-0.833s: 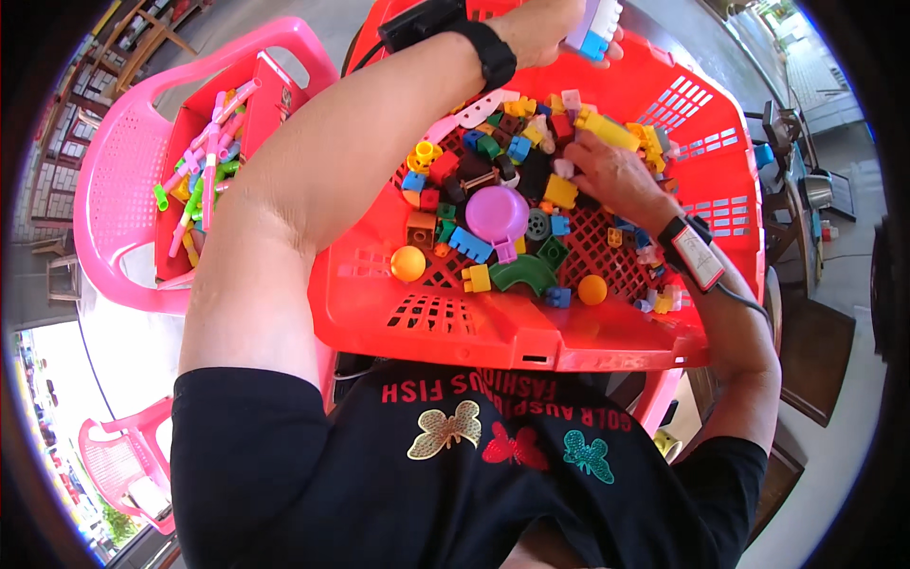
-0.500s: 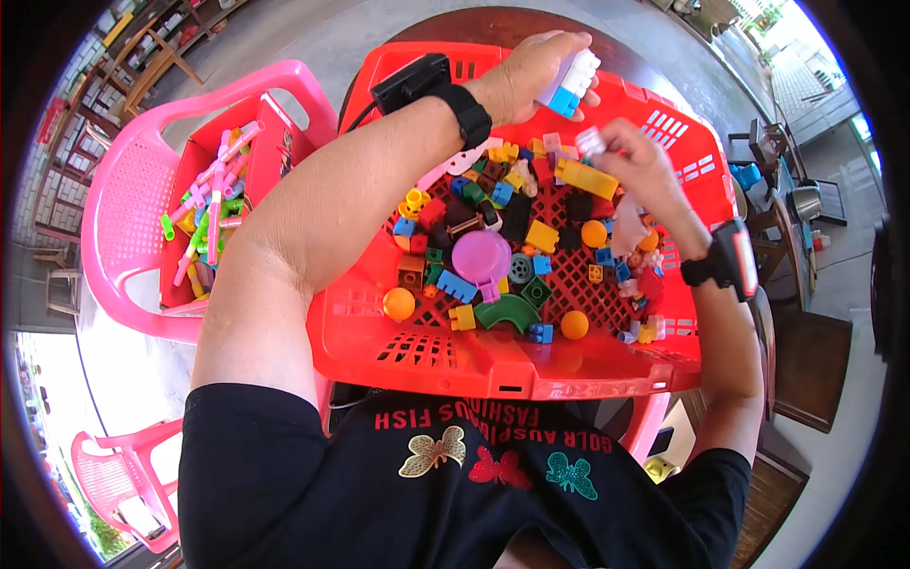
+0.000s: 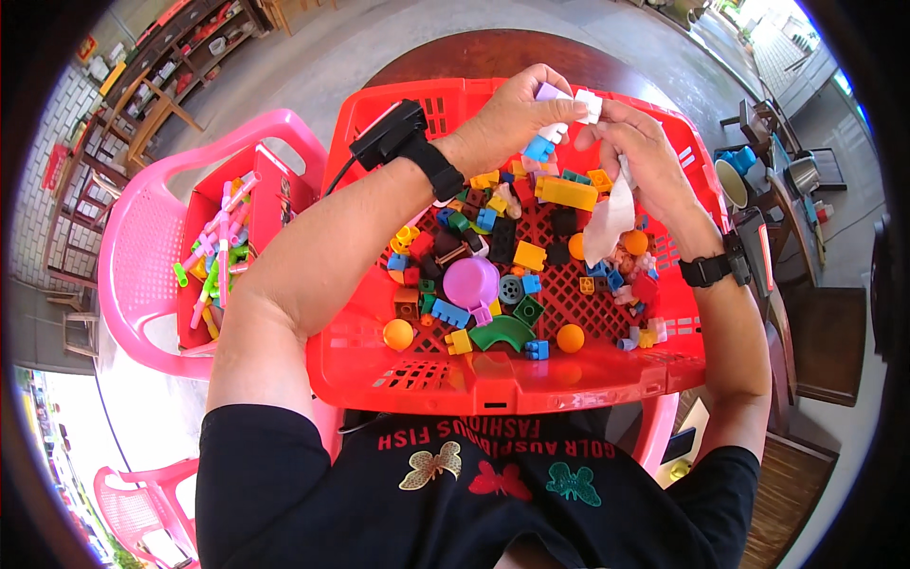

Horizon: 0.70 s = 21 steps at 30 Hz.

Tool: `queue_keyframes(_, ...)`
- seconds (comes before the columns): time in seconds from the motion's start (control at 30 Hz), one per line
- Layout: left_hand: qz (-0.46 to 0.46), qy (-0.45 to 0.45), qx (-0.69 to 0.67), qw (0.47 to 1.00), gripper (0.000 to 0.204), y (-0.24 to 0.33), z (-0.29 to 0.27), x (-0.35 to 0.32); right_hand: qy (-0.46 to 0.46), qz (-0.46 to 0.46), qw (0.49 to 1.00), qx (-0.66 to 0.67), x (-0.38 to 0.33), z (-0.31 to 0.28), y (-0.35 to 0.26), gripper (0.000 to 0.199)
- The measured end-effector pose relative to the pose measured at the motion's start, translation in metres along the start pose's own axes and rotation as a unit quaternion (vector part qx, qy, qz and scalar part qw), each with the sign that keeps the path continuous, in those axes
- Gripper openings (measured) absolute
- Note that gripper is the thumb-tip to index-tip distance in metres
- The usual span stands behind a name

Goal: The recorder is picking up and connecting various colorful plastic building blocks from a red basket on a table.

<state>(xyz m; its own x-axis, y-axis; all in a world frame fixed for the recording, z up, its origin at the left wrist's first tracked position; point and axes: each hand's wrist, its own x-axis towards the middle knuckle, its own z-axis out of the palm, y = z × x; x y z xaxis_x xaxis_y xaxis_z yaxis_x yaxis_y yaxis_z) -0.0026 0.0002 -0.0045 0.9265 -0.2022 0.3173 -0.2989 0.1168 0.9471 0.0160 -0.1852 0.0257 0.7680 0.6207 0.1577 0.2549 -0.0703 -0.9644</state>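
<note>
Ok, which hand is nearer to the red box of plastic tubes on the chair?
Left. The left hand, holding blocks over the basket, is to the right of the red box; the right hand is farther right.

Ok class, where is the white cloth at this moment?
In the head view, the white cloth hangs from the right hand over the right half of the red basket, just right of the long yellow block.

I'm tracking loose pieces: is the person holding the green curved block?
No, the green curved block lies in the red basket, apart from the left hand and the right hand.
</note>
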Motion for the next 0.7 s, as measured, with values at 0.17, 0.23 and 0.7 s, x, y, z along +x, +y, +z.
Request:
queue_keyframes(0.17,0.036,-0.01,0.059,0.998,0.023,0.0,0.007,-0.004,0.015,-0.01,1.0,-0.023,-0.003,0.003,-0.003,0.028)
queue_keyframes(0.23,0.052,-0.002,0.054,0.997,0.023,0.001,0.009,-0.004,0.028,-0.012,0.999,-0.011,-0.002,0.003,-0.001,0.03)
queue_keyframes(0.7,0.099,0.135,-0.059,0.984,0.027,0.019,0.01,-0.004,0.014,-0.02,0.996,-0.087,-0.012,0.027,0.0,0.041)
